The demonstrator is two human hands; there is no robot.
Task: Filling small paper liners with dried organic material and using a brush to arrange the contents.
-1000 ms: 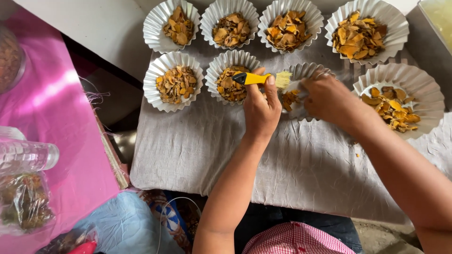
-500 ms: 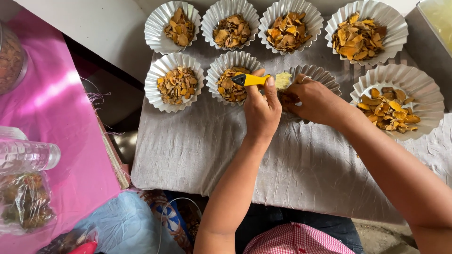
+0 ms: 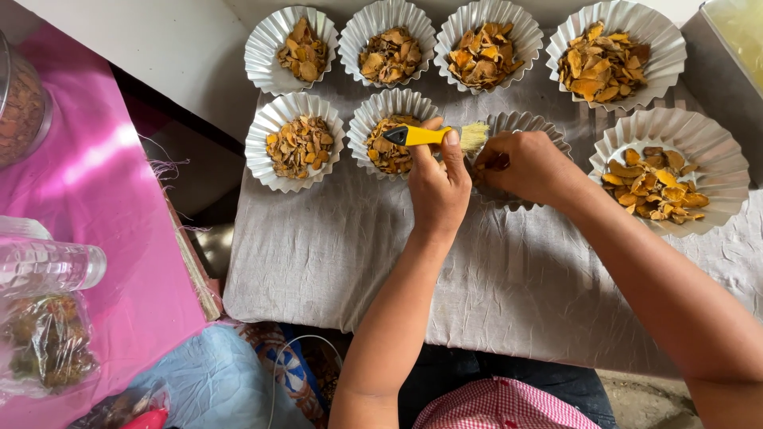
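Gripping a yellow-handled brush [image 3: 433,135], the left hand [image 3: 439,191] sweeps its bristles toward the fluted foil tray [image 3: 520,124] where the right hand [image 3: 528,165] pinches a dried turmeric slice [image 3: 497,162], mid-cleaning.

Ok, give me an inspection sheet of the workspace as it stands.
Surface: wrinkled grey cloth over the table.
Job's things: yellow-handled brush; fluted foil tray under the hands; seven more trays of orange-brown dried pieces.
Clutter: clear plastic bottle and bagged dried goods on pink sheet.
Grips: left hand holds the brush; right hand pinches a dark piece over the tray.
Cables: thin white cord below the table edge.
Surroundings: blue cloth, jar.
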